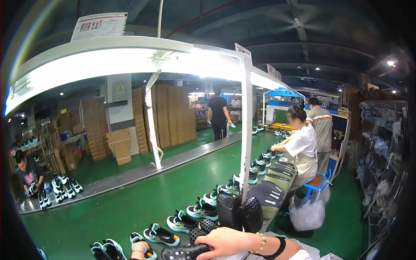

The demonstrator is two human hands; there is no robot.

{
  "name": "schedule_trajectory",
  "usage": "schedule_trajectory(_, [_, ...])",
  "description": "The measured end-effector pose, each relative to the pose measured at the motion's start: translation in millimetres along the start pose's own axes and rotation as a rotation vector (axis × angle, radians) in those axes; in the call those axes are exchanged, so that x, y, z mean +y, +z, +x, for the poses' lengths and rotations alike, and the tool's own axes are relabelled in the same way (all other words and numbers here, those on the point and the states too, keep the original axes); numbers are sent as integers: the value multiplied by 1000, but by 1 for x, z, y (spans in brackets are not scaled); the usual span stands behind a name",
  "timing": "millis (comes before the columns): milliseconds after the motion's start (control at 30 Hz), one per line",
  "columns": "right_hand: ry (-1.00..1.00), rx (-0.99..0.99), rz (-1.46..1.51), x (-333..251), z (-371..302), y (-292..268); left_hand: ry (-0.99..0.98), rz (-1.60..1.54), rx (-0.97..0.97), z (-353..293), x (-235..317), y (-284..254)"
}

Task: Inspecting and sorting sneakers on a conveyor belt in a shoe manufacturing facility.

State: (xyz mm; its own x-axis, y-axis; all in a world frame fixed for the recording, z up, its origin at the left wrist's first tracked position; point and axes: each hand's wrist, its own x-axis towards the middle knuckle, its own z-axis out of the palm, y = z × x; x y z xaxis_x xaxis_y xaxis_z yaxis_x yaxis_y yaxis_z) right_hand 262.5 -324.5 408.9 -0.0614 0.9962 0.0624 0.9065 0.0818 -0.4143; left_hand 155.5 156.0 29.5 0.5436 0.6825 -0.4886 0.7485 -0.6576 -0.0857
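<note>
My right hand point(223, 243) enters from the lower right, a beaded bracelet and a black band on its arm. Its fingers are closed on a black clog point(184, 252) dotted with holes. Only the wrist of my left hand point(139, 250), with a pale bracelet, shows at the lower edge. It is at a black and mint sneaker point(150, 255), and its fingers are hidden. Just beyond my right hand, two black clogs stand upright, one of them a tall clog point(229, 213) by the white post. Smaller holed clogs point(209, 225) lie beside them.
Sneakers point(161, 235) line the green work surface point(130, 203) into the distance. Dark insoles point(265, 193) lie along its right side. A white post point(245, 130) rises ahead. A seated person point(303, 145) works at right, near a plastic bag point(307, 212). Another person point(30, 175) handles shoes at far left.
</note>
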Motion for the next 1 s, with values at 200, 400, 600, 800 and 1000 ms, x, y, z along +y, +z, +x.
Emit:
schedule_trajectory(200, [151,-41,-35,-7,-40,-7,-23,-112,142,28,6,8])
schedule_trajectory(400, [15,76,38,19,-37,8,60,-103,208,31,2,35])
schedule_trajectory(600, [39,5,124,17,-24,12,156,-116,306,15,1,33])
schedule_trajectory(800, [182,41,65,26,-17,13,274,-137,417,5,15,13])
schedule_trajectory(1000, [164,138,51,4,28,12,381,-173,501,-21,44,-2])
